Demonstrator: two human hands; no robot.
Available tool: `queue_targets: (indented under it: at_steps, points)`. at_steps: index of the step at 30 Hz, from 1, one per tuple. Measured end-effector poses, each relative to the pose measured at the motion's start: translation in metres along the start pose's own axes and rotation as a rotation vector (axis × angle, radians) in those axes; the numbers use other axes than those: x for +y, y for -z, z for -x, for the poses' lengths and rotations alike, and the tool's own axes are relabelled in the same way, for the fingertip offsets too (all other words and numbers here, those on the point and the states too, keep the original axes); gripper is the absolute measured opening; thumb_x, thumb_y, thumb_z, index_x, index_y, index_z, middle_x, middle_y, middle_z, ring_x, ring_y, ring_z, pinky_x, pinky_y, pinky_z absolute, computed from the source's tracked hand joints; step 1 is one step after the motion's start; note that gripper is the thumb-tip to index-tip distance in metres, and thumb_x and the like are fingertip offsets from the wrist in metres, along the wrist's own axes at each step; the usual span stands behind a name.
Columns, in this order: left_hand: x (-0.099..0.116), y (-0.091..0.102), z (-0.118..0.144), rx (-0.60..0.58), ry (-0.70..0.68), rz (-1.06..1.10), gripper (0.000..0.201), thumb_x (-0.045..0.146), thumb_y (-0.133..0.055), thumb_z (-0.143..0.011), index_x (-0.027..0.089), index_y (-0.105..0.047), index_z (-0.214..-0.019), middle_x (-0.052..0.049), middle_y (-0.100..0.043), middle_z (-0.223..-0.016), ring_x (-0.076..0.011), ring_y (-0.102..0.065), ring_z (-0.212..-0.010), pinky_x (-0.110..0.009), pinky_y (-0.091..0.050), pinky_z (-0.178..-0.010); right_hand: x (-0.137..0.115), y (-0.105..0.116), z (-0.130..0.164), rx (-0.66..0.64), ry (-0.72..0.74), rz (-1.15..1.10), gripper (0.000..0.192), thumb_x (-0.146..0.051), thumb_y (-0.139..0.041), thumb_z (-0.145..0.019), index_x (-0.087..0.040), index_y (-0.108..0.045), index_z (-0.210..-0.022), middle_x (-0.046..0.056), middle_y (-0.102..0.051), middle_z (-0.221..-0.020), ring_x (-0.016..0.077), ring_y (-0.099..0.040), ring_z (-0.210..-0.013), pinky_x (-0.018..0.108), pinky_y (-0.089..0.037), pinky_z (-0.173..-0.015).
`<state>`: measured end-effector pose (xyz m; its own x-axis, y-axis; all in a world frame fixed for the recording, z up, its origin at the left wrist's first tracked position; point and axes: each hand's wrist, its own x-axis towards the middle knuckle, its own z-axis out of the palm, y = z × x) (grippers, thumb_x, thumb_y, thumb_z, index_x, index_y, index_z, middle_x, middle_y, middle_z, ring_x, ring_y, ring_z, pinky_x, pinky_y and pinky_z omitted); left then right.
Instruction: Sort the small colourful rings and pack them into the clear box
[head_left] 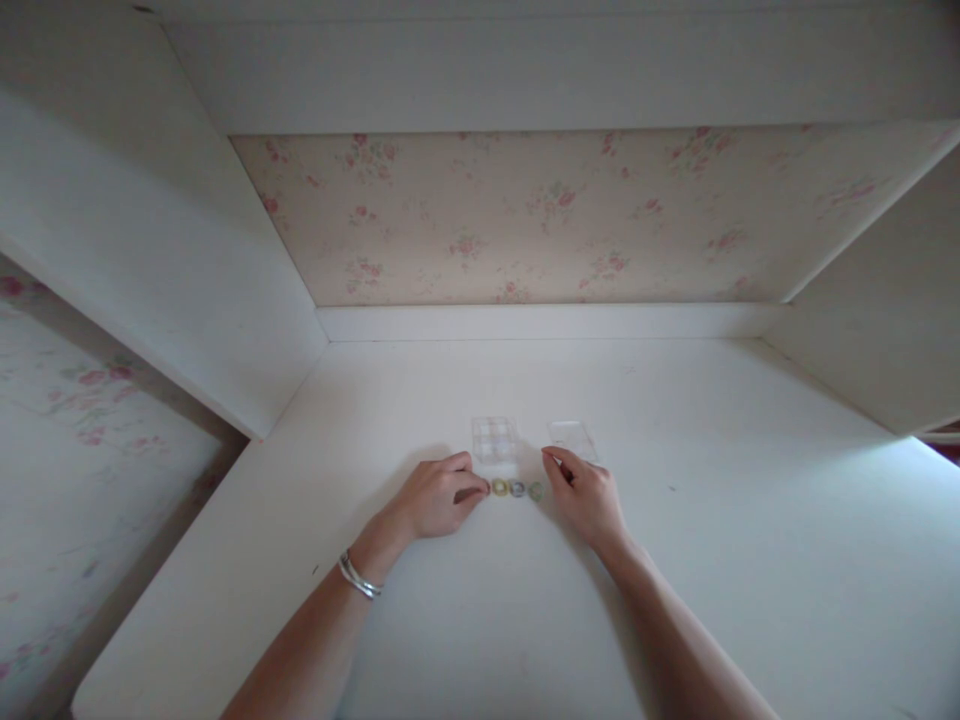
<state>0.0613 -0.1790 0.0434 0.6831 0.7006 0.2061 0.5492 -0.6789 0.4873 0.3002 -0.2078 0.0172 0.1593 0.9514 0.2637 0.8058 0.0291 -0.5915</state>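
In the head view, three small round ring-like pieces lie in a row on the white desk: a yellowish one (500,487), a dark grey-blue one (517,488) and a greenish one (535,491). My left hand (439,498) is closed in a pinch at the row's left end; what its fingertips hold, if anything, is too small to tell. Past the rings lies a clear box with compartments (494,441). My right hand (589,492) is pinched too, its fingertips raised in front of a clear plastic lid (573,437) and partly covering it. Its contents cannot be made out.
The white desk top (495,620) spreads around both hands. A low white ledge (551,320) and a flowered wall panel (465,220) close off the back. Upright white panels stand at the left (217,260) and right (892,300).
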Motion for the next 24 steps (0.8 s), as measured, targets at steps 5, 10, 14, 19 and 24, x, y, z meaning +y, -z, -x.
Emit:
queue_targets:
  at_steps: [5, 10, 14, 19, 24]
  points:
    - [-0.002, -0.004, -0.002, 0.092, 0.077, 0.125, 0.021, 0.032, -0.05, -0.088, 0.025, -0.07, -0.09, -0.002, -0.057, -0.079, -0.0115, -0.054, -0.067, -0.023, -0.044, -0.064, -0.001, 0.0, 0.0, -0.002, 0.002, -0.004, 0.035, -0.043, -0.04, -0.087, -0.025, -0.068, -0.095, 0.0, -0.068, -0.067, 0.014, -0.061, -0.06, 0.021, -0.04, -0.059]
    - [-0.005, -0.008, -0.009, 0.245, 0.226, 0.226, 0.026, 0.038, -0.049, -0.088, 0.022, -0.069, -0.093, -0.001, -0.056, -0.076, -0.0104, -0.048, -0.058, -0.024, -0.041, -0.058, -0.002, -0.001, 0.002, -0.01, 0.002, -0.011, 0.035, -0.043, -0.039, -0.088, -0.025, -0.068, -0.096, 0.0, -0.068, -0.067, 0.0131, -0.06, -0.058, 0.021, -0.039, -0.057]
    - [-0.011, -0.011, -0.022, 0.352, 0.298, 0.232, 0.025, 0.036, -0.052, -0.086, 0.019, -0.07, -0.092, -0.001, -0.058, -0.076, -0.011, -0.048, -0.059, -0.024, -0.042, -0.06, -0.002, -0.003, 0.003, -0.034, 0.012, -0.013, 0.035, -0.043, -0.039, -0.089, -0.025, -0.067, -0.098, 0.0, -0.068, -0.069, 0.0135, -0.06, -0.059, 0.021, -0.038, -0.057]
    - [-0.019, -0.015, -0.043, 0.409, 0.329, 0.197, 0.022, 0.03, -0.052, -0.085, 0.019, -0.07, -0.09, -0.002, -0.061, -0.08, -0.0122, -0.052, -0.067, -0.024, -0.043, -0.066, -0.003, -0.005, 0.004, -0.031, 0.004, -0.022, 0.035, -0.043, -0.039, -0.089, -0.025, -0.067, -0.098, 0.0, -0.068, -0.069, 0.0133, -0.06, -0.059, 0.021, -0.037, -0.057]
    - [-0.028, -0.02, -0.058, 0.387, 0.324, 0.158, 0.019, 0.028, -0.054, -0.083, 0.019, -0.07, -0.088, -0.003, -0.063, -0.081, -0.0137, -0.055, -0.071, -0.025, -0.043, -0.068, -0.003, -0.004, 0.004, -0.025, 0.002, -0.036, 0.035, -0.043, -0.038, -0.09, -0.025, -0.066, -0.099, 0.001, -0.068, -0.071, 0.0128, -0.059, -0.058, 0.022, -0.037, -0.057]
